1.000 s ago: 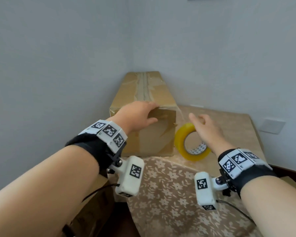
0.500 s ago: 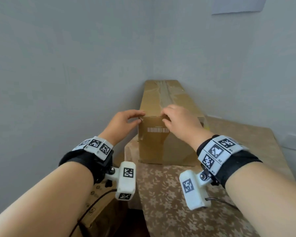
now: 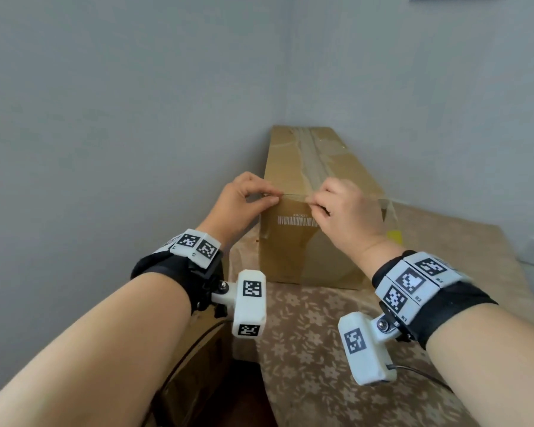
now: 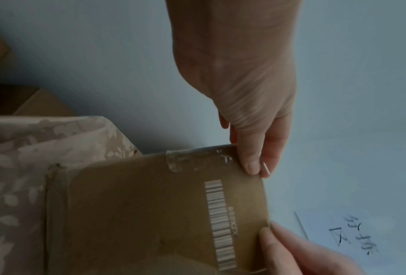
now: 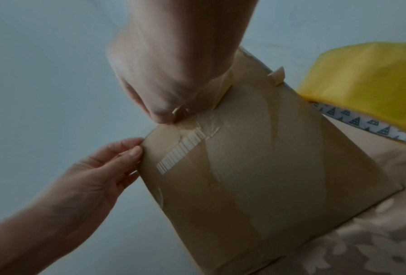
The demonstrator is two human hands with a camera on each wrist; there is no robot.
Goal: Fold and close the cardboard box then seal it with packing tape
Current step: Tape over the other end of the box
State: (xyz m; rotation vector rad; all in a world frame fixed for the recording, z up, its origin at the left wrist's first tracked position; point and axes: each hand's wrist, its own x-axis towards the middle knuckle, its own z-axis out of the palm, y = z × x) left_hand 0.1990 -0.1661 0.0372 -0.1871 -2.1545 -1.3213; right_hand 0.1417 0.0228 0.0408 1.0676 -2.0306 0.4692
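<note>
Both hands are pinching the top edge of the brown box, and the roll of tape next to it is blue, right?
Not quite. The roll of tape is yellow, not blue; the right wrist view shows it beside the box. The rest is right: the left hand and right hand both pinch its top edge.

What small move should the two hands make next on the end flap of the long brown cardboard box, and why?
Probably press the end flap flat against the long brown cardboard box. The left hand and right hand both pinch its top edge, and the yellow roll of packing tape lies unused beside the box.
</note>
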